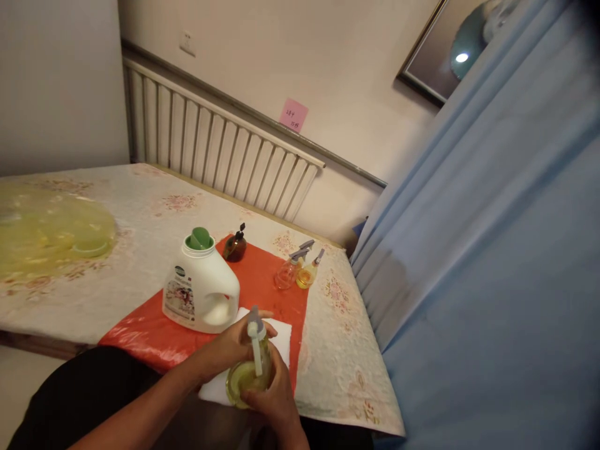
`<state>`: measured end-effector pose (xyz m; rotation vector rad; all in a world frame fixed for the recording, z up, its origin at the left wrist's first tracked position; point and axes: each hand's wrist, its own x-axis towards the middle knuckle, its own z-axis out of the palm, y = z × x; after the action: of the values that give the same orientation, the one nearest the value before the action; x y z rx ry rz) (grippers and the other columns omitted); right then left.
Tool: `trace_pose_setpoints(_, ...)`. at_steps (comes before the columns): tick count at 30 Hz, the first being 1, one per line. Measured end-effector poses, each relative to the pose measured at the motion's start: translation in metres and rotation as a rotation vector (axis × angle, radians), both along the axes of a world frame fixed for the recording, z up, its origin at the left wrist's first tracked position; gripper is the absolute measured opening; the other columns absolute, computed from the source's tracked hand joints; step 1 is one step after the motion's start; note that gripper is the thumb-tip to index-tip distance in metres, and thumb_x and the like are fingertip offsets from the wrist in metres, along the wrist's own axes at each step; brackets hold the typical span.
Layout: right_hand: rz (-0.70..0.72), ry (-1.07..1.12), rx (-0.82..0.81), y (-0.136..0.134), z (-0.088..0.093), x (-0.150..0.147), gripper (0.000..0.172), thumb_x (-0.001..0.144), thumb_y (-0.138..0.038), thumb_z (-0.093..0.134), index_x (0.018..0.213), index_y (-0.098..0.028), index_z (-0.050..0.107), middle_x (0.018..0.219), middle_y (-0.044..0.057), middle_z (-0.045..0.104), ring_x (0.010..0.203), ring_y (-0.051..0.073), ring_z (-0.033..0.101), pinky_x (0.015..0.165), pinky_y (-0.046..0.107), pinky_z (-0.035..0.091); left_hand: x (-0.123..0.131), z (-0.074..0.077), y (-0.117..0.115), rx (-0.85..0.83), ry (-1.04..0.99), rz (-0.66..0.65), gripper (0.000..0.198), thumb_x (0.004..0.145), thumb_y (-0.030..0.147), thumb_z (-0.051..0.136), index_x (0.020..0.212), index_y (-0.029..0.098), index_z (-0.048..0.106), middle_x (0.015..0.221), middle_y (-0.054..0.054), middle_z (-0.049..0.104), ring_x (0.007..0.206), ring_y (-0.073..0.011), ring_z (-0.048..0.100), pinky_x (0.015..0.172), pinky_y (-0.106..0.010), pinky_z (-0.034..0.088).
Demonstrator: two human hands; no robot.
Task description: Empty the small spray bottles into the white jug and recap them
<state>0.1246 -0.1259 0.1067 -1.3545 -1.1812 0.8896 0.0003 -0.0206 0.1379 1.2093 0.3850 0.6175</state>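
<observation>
A clear spray bottle (241, 380) with yellowish liquid and a grey-white trigger head is held tilted in front of me. My right hand (279, 395) wraps round its body. My left hand (233, 342) is closed about the neck, just under the spray head; some of its fingers are hidden behind the bottle. Beneath the hands lies a white cloth or paper sheet (280, 337) on a red plastic sheet (140, 340). Close by on the left stands a large white detergent jug (206, 290), its mouth uncapped with a green inner spout (200, 238).
Farther back are a dark brown bottle (235, 247) and several small spray bottles, one pinkish (285, 275) and one yellow (305, 276). A yellow translucent plastic bag (51, 225) lies at the left. A radiator (206, 134) lines the wall; a blue curtain (492, 269) hangs at right.
</observation>
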Motion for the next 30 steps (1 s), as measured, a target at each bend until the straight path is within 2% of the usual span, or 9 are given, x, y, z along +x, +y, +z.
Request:
trace_pose_setpoints(3, 0.022, 0.027, -0.020, 0.000, 0.002, -0.001, 0.083, 0.048, -0.003, 0.070, 0.128, -0.021, 0.054, 0.118, 0.003, 0.067, 0.107, 0.026, 0.063, 0.092, 0.034, 0.051, -0.006, 0.005, 0.000, -0.010, -0.041, -0.061, 0.039, 0.076, 0.031, 0.073, 0.111, 0.022, 0.059, 0.108, -0.007, 0.068, 0.093, -0.0222, 0.063, 0.081, -0.034, 0.049)
trace_pose_setpoints(6, -0.002, 0.007, -0.026, 0.002, 0.002, -0.001, 0.087, 0.046, -0.001, 0.071, 0.129, -0.021, 0.053, 0.124, 0.004, 0.064, 0.115, 0.027, 0.059, 0.099, 0.035, 0.046, -0.005, 0.012, -0.002, -0.035, -0.071, -0.068, 0.033, 0.075, 0.035, 0.073, 0.102, 0.020, 0.061, 0.098, -0.006, 0.070, 0.083, -0.0206, 0.064, 0.077, -0.034, 0.049)
trace_pose_setpoints(11, -0.021, -0.042, -0.047, 0.002, -0.004, 0.002, 0.088, 0.046, -0.003, 0.073, 0.130, -0.020, 0.052, 0.123, 0.005, 0.064, 0.114, 0.028, 0.059, 0.100, 0.036, 0.046, -0.004, 0.024, 0.000, -0.070, -0.045, 0.037, 0.035, 0.070, 0.032, 0.075, 0.100, 0.019, 0.062, 0.095, -0.006, 0.070, 0.073, -0.0170, 0.062, 0.067, -0.029, 0.048)
trace_pose_setpoints(15, -0.080, -0.092, -0.081, 0.001, -0.009, 0.004, 0.088, 0.046, -0.005, 0.075, 0.130, -0.018, 0.051, 0.125, 0.006, 0.062, 0.116, 0.029, 0.057, 0.102, 0.037, 0.044, -0.008, 0.037, 0.006, -0.004, -0.034, 0.130, 0.039, 0.068, 0.027, 0.073, 0.104, 0.019, 0.063, 0.089, -0.004, 0.070, 0.077, -0.0186, 0.063, 0.067, -0.028, 0.047)
trace_pose_setpoints(20, -0.071, -0.080, -0.088, -0.001, -0.006, 0.003, 0.085, 0.046, -0.006, 0.074, 0.128, -0.018, 0.052, 0.122, 0.007, 0.064, 0.114, 0.028, 0.059, 0.100, 0.036, 0.046, -0.019, 0.054, 0.011, 0.080, 0.030, 0.202, 0.040, 0.068, 0.024, 0.072, 0.107, 0.020, 0.063, 0.081, -0.001, 0.069, 0.072, -0.0175, 0.061, 0.068, -0.029, 0.047)
trace_pose_setpoints(25, -0.071, -0.075, -0.091, -0.001, -0.004, 0.003, 0.083, 0.047, -0.005, 0.072, 0.127, -0.019, 0.053, 0.120, 0.005, 0.066, 0.112, 0.028, 0.060, 0.099, 0.036, 0.047, -0.027, 0.056, 0.015, 0.164, 0.014, 0.260, 0.038, 0.074, 0.025, 0.071, 0.111, 0.021, 0.062, 0.084, -0.001, 0.069, 0.074, -0.0163, 0.060, 0.070, -0.028, 0.046)
trace_pose_setpoints(30, -0.114, -0.106, -0.107, -0.001, -0.009, 0.005, 0.088, 0.045, -0.005, 0.073, 0.130, -0.018, 0.052, 0.128, 0.008, 0.062, 0.120, 0.030, 0.056, 0.105, 0.039, 0.042, -0.024, 0.054, 0.013, 0.044, -0.052, 0.382, 0.042, 0.078, 0.031, 0.069, 0.117, 0.021, 0.057, 0.083, 0.001, 0.069, 0.067, -0.0133, 0.060, 0.066, -0.026, 0.047)
